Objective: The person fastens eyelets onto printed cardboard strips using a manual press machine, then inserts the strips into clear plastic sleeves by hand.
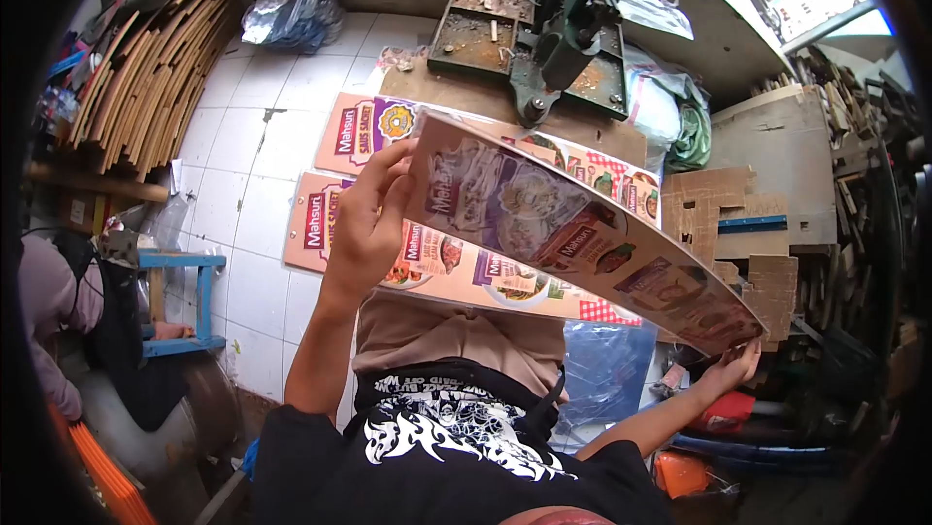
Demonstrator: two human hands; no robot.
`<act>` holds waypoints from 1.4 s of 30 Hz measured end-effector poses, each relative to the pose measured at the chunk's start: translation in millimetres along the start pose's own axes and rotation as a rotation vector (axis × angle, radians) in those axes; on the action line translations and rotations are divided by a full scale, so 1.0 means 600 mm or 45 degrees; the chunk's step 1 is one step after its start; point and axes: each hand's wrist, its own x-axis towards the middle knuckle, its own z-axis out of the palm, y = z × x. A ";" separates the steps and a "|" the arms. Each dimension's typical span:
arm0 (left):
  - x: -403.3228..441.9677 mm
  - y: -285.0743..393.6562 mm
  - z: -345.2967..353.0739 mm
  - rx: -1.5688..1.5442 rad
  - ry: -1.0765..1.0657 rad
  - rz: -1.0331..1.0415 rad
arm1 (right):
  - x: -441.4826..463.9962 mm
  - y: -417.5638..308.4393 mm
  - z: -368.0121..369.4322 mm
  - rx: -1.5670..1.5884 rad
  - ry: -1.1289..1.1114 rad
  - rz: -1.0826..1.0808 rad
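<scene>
A long printed board (pixel 592 234) with Mahsuri pictures, partly under shiny plastic, is held up at a slant. Its upper left end is gripped by my left hand (pixel 374 219), thumb and fingers closed on the edge. At the lower right corner my right hand (pixel 735 367) holds the other end. Beneath it, one similar printed board (pixel 311 224) lies across my lap, and another (pixel 354 122) lies just beyond. The raised board hides part of both.
A green metal machine with trays (pixel 476 25) stands ahead on brown board. Cut cardboard (pixel 714 204) lies at right. Stacked brown strips (pixel 155 68) lean at upper left. A blue frame (pixel 204 302) and another person's sleeve (pixel 58 282) are at left. Clear plastic (pixel 607 370) lies near my right arm.
</scene>
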 end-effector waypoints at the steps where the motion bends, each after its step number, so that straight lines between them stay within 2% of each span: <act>1: -0.003 -0.002 0.002 0.054 0.031 0.132 | -0.005 -0.014 -0.001 0.254 0.091 0.042; 2: 0.001 0.008 0.013 0.098 0.157 0.298 | -0.009 -0.017 -0.017 0.677 -0.125 0.017; 3: 0.003 0.015 0.009 0.256 0.159 0.449 | 0.026 0.022 -0.067 0.800 -0.429 -0.019; 4: 0.002 0.022 0.003 0.415 0.166 0.598 | 0.021 0.021 -0.071 0.991 -0.437 0.060; 5: -0.010 0.034 0.007 0.322 0.118 0.462 | 0.013 0.017 -0.071 1.186 -0.436 0.143; 6: -0.014 0.016 -0.006 0.435 -0.019 0.527 | 0.004 0.012 -0.070 1.376 -0.425 0.227; 8: -0.041 0.025 0.006 -0.413 -0.233 0.122 | -0.019 -0.006 -0.057 1.214 -0.662 0.134; 9: -0.047 0.013 0.005 -0.619 -0.283 0.098 | -0.004 0.016 -0.081 1.185 -0.559 0.146; 10: -0.057 0.003 0.006 -0.629 -0.299 0.109 | 0.007 0.034 -0.101 1.152 -0.458 0.161; 12: -0.078 -0.018 0.007 -1.234 -0.056 -0.105 | -0.056 -0.017 -0.050 1.176 -0.876 0.160; 13: -0.088 -0.030 0.007 -1.240 -0.067 -0.105 | -0.088 -0.036 -0.026 1.167 -0.568 0.196; 14: -0.095 -0.043 0.007 -1.090 0.189 -0.225 | -0.085 -0.033 -0.032 1.167 -0.562 0.185; 15: -0.100 -0.051 0.005 -0.929 0.438 -0.340 | -0.081 -0.025 -0.042 1.069 -0.769 0.252; 16: -0.105 -0.056 -0.002 -0.933 0.424 -0.340 | -0.080 -0.021 -0.049 0.963 -0.970 0.319; 17: -0.111 -0.059 -0.011 -0.980 0.497 -0.318 | -0.092 -0.036 -0.043 0.703 -0.790 0.375; 19: -0.118 -0.059 -0.024 -1.010 0.631 -0.293 | -0.075 -0.033 -0.048 0.252 -0.840 0.375; 21: -0.122 -0.060 -0.035 -0.965 0.618 -0.267 | -0.076 -0.060 -0.026 -0.102 -0.836 0.371; 22: -0.124 -0.061 -0.039 -0.921 0.616 -0.232 | -0.078 -0.076 -0.007 -0.104 -0.824 0.374; 24: -0.124 -0.061 -0.038 -0.914 0.575 -0.234 | -0.088 -0.107 0.050 -0.349 -0.944 0.352; 26: -0.123 -0.064 -0.028 -0.959 0.506 -0.235 | -0.108 -0.131 0.122 -0.446 -1.127 0.313; 28: -0.119 -0.066 -0.014 -1.001 0.463 -0.257 | -0.127 -0.122 0.184 -0.416 -1.439 0.224; 30: -0.118 -0.065 -0.001 -1.034 0.435 -0.289 | -0.162 -0.117 0.244 -0.358 -1.764 0.252; 33: -0.121 -0.059 0.016 -1.085 0.269 -0.329 | -0.219 -0.065 0.300 -0.449 -1.993 0.269; 36: -0.125 -0.051 0.023 -1.067 0.311 -0.308 | -0.279 -0.044 0.316 -0.460 -2.191 0.182; 38: -0.128 -0.051 0.019 -1.053 0.302 -0.291 | -0.310 -0.048 0.305 -0.536 -2.268 0.415; 39: -0.130 -0.052 0.017 -1.038 0.292 -0.283 | -0.320 -0.042 0.296 -0.521 -2.238 0.680; 42: -0.141 -0.052 0.020 -1.080 0.197 -0.319 | -0.317 -0.013 0.280 -0.494 -2.419 0.704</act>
